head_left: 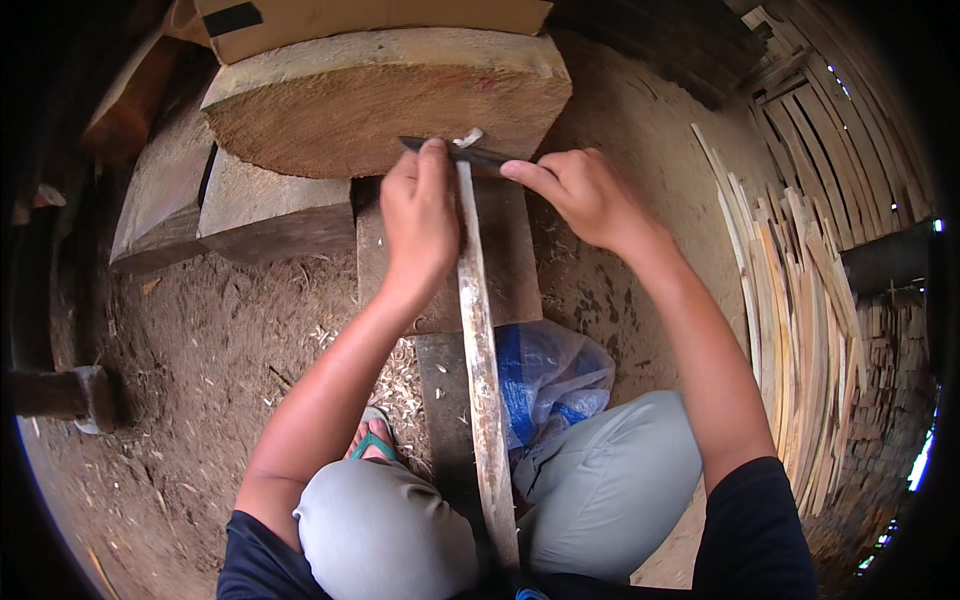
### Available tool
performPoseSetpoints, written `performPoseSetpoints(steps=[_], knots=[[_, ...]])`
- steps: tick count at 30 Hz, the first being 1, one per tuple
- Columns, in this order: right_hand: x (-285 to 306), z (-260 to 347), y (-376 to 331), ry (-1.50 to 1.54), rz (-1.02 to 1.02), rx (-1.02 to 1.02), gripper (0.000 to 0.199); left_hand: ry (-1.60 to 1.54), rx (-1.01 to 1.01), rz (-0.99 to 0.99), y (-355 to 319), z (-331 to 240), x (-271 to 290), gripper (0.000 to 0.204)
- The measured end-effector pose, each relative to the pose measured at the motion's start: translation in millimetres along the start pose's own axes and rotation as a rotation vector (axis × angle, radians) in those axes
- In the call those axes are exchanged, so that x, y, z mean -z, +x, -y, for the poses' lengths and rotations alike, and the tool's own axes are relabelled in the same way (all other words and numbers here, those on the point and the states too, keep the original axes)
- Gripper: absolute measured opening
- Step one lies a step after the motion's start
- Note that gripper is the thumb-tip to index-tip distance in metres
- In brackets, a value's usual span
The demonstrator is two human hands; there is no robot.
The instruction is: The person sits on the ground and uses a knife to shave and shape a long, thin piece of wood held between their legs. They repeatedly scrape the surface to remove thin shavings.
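Observation:
A long, narrow wooden strip (pixel 480 360) with a pale, blotchy face runs from between my legs up to a dark-bladed knife (pixel 480 155). The knife lies crosswise against the strip's far end, and a curled pale shaving (pixel 468 137) sits at the blade. My left hand (pixel 420 210) is closed at the knife's left end, beside the strip, its thumb on the blade and the tip poking out past it. My right hand (pixel 585 195) is closed around the handle end, thumb stretched along it. The handle itself is mostly hidden by my fingers.
Beyond the knife lies a big sawn log slab (pixel 390 105) with a cardboard box (pixel 370 25) on it. Under the strip stands a wooden block (pixel 510 260). A blue and clear plastic bag (pixel 560 375) is by my right leg. Shavings (pixel 400 400) litter the dirt. Many strips (pixel 790 330) lean right.

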State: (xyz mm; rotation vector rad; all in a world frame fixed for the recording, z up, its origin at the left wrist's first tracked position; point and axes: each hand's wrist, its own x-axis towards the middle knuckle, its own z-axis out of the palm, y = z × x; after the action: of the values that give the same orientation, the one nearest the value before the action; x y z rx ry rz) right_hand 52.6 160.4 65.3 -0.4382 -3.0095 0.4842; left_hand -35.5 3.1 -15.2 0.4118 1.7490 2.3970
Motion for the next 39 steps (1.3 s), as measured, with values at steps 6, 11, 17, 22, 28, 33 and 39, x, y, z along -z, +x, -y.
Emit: performPoseSetpoints(steps=[6,11,17,22,28,33,39], knots=[[-3.0,-5.1,5.5,0.028,0.016,0.014,0.074,0.111,-0.058,-0.001,-1.6,-5.0,5.0,0.046],[-14.2,-31.5,8.3,0.174,-0.051,0.019,0.061,0.114,-0.062,0.008,-7.7,-6.2,1.1,0.046],[-19.4,-43.6,6.3,0.234,-0.098,0.115,0.073,0.156,-0.028,0.015,-8.8,-13.8,2.5,0.048],[-19.6,-38.9,13.6,0.196,-0.093,0.111,0.074,0.158,0.0,-0.042,-2.6,-25.3,1.9,0.048],[-18.5,-39.5,15.3,0.198,-0.078,0.109,0.068,0.123,-0.004,-0.003,-5.4,-22.8,5.4,0.045],[-2.4,-29.4,-8.1,0.203,0.028,0.119,0.054,-0.019,-0.032,0.066,-38.3,-11.4,17.8,0.041],[18.5,-8.8,-32.4,0.237,0.173,0.035,0.041,-0.05,0.051,0.041,-43.3,-0.5,22.6,0.043]])
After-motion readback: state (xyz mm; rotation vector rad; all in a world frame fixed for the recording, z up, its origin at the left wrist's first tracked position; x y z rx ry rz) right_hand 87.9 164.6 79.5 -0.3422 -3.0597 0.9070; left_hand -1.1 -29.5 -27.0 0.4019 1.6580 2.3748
